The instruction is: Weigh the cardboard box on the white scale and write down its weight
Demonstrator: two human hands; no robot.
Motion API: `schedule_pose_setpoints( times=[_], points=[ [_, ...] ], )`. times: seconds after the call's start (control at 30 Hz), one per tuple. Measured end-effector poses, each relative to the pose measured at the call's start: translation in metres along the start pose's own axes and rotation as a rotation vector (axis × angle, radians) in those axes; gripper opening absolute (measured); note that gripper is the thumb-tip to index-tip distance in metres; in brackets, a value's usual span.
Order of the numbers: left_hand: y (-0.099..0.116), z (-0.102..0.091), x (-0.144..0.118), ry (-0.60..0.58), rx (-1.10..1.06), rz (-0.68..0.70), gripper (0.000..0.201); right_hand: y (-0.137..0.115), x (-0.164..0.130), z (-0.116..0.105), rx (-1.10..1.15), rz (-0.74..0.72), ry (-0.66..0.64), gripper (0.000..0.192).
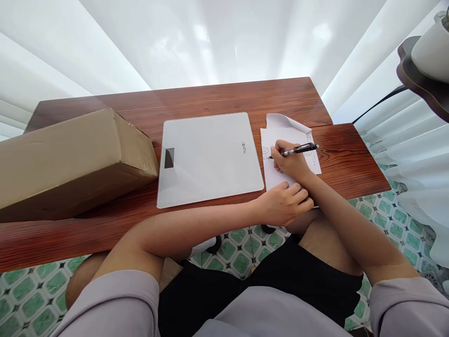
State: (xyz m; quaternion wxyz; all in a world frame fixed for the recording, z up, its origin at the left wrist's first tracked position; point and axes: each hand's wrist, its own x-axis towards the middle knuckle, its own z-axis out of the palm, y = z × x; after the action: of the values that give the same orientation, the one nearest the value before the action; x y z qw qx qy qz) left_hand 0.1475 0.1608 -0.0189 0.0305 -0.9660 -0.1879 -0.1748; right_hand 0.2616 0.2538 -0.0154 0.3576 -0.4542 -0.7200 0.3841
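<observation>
My right hand (291, 161) is closed around a black and clear pen (300, 150). The pen's tip meets a white sheet of paper (275, 176) near its left edge, beside some small handwriting and a circled mark. More paper lies under it, with a curled top edge and writing on the right side. My left hand (285, 204) rests at the paper's lower edge by the table's front, below my right wrist. Its fingers are curled, and their undersides are hidden. Just left of the paper lies a flat white scale (210, 161) with a dark display.
A large brown cardboard box (70, 159) stands on the left of the dark red wooden table (210, 97). White curtains (217, 42) hang behind. At the upper right, a white pot (433, 51) sits on a dark scalloped stand (409, 65). Green tiles (242, 257) cover the floor.
</observation>
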Motion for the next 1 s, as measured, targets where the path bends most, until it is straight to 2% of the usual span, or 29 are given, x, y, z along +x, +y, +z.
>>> schedule_pose_setpoints(
  times=[0.33,0.5,0.73,0.87,1.0],
  points=[
    [0.0011,0.0006,-0.0005,0.045,0.014,0.001,0.024,0.0010,0.0013,-0.0004,-0.005,-0.008,-0.013,0.035],
    [0.0006,0.0016,-0.0011,0.020,0.013,-0.003,0.024,0.0017,0.0012,0.0007,0.043,0.019,0.003,0.034],
    [0.0008,0.0021,-0.0011,0.058,0.014,0.002,0.023,0.0009,0.0010,-0.0009,0.063,0.047,0.024,0.034],
    [0.0011,0.0031,-0.0014,0.105,0.012,0.002,0.022,0.0003,0.0004,-0.0013,0.041,0.010,0.020,0.035],
    [0.0012,0.0027,-0.0016,0.085,0.012,-0.002,0.023,0.0000,0.0010,-0.0010,0.025,0.006,-0.006,0.035]
  ],
)
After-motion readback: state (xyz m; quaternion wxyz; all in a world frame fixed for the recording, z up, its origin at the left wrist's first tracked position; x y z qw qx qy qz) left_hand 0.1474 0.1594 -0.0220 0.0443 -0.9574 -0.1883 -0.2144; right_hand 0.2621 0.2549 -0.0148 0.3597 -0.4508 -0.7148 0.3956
